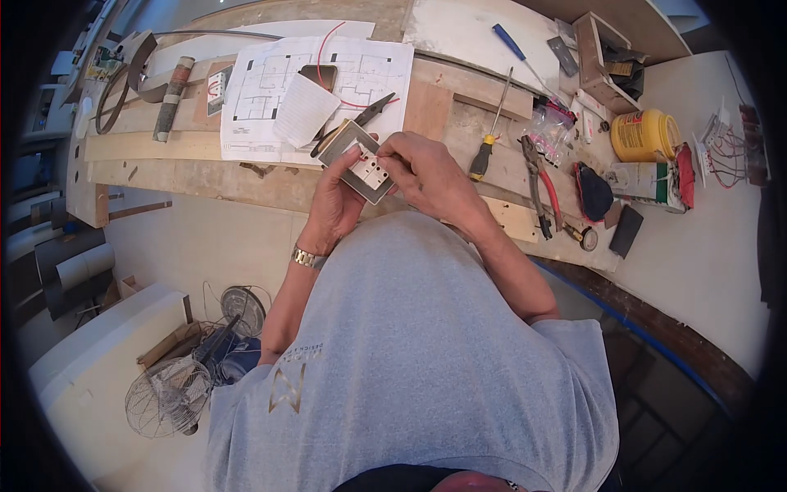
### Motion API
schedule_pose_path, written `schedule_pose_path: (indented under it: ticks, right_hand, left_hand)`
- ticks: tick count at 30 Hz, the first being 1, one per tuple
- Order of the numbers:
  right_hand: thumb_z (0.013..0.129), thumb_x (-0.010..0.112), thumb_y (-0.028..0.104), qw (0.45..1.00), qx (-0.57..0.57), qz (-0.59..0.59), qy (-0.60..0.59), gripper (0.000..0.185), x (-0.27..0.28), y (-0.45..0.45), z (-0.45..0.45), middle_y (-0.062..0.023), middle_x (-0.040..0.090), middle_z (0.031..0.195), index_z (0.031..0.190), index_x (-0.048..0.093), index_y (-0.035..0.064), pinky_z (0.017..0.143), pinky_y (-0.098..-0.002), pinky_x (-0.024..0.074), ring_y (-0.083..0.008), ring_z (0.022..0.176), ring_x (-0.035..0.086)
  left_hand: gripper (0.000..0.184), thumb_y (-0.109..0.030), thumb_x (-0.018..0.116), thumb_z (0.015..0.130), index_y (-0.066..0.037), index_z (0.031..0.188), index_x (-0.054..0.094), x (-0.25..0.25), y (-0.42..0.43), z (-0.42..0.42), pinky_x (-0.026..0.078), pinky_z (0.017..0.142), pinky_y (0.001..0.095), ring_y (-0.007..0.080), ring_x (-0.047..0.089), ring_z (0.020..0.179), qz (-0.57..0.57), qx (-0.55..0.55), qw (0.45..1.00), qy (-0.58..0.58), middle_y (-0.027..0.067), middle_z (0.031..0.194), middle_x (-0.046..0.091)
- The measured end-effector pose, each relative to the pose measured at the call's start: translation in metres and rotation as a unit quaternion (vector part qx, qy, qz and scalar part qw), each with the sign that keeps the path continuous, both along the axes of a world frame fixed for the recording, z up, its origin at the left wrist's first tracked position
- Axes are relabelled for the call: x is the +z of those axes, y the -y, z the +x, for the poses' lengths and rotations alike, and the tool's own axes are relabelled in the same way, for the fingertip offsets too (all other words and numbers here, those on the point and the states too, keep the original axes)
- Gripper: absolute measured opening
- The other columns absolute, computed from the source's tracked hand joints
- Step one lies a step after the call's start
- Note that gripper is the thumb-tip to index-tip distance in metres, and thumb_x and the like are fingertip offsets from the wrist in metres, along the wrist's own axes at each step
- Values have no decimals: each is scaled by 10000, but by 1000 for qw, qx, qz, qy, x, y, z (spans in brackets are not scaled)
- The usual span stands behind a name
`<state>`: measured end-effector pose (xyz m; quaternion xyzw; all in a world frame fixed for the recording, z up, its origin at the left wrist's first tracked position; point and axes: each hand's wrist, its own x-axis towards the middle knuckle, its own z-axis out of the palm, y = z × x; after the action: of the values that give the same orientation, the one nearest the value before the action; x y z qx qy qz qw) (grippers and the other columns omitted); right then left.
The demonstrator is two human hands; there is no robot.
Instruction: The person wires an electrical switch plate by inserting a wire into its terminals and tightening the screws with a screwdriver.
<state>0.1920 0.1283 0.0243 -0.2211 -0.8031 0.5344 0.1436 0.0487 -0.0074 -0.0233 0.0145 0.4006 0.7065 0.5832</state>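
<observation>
My left hand (334, 201), with a metal watch on its wrist, grips a grey rectangular electrical box (334, 148) just over the bench's near edge. Inside the box sits a white module (369, 170) with dark round holes. The fingers of my right hand (426, 174) are pinched together at the module's right side. Whatever they hold is too small and covered to make out. Just beyond the box, dark long-nosed pliers (373, 111) and folded white paper (305, 111) lie on a printed floor plan (258, 90). A red wire (321, 49) curves over the plan.
On the workbench to the right are a yellow-handled screwdriver (481, 160), red-handled pliers (548, 193), a blue-handled screwdriver (508, 41) and a yellow tub (643, 135). A wooden box (586, 49) stands behind. A wire-caged fan (168, 398) is on the floor at lower left.
</observation>
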Motion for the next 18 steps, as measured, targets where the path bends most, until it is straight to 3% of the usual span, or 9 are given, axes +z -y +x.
schedule_pose_path:
  ticks: [1, 6, 9, 14, 17, 18]
  right_hand:
    - [1019, 673, 103, 999, 1, 34, -13, 133, -3, 1, -1, -216, 670, 909, 1028, 650, -28, 765, -485, 537, -404, 846, 687]
    - [1012, 675, 95, 997, 4, 71, -29, 126, -4, 3, -3, -222, 671, 908, 1013, 653, -30, 758, -504, 533, -430, 850, 683]
    - [1015, 700, 87, 992, 4, 121, -26, 117, -8, 6, -3, -188, 678, 933, 1051, 682, -23, 708, -441, 543, -351, 802, 703]
    - [1004, 690, 77, 983, -14, 184, 7, 105, -11, 16, -5, -181, 626, 904, 996, 631, -10, 701, -496, 528, -417, 800, 669]
    - [1005, 686, 82, 984, -7, 176, -7, 121, -10, 14, -5, -178, 607, 889, 986, 614, -13, 708, -509, 522, -425, 792, 657]
    - [1005, 686, 82, 984, -6, 175, -7, 121, -12, 13, -6, -178, 607, 889, 986, 614, -13, 708, -509, 522, -425, 792, 657]
  left_hand:
    - [520, -317, 675, 1053, -57, 1494, 586, -3, 1, -1, 517, 1132, 423, 214, 654, 1311, 2, -10, 1000, 3, 83, 1419, 680]
    - [519, -302, 679, 1048, -58, 1496, 586, 0, 0, -1, 506, 1135, 423, 209, 647, 1310, 4, -10, 1000, -7, 71, 1418, 680]
    - [518, -301, 683, 1048, -62, 1498, 587, -1, -1, 0, 496, 1137, 418, 200, 632, 1320, -3, -10, 1000, -16, 63, 1426, 674]
    - [516, -295, 699, 1047, -77, 1501, 586, -10, 0, 2, 481, 1142, 409, 185, 609, 1337, -18, 6, 999, -43, 54, 1438, 664]
    - [492, -284, 709, 1048, -82, 1483, 595, -6, -2, 5, 484, 1130, 408, 171, 613, 1312, -19, 15, 997, -79, 36, 1398, 673]
    - [429, -280, 728, 1042, -82, 1409, 627, -3, -5, 6, 540, 1035, 378, 153, 656, 1206, -23, 26, 994, -101, 29, 1308, 697]
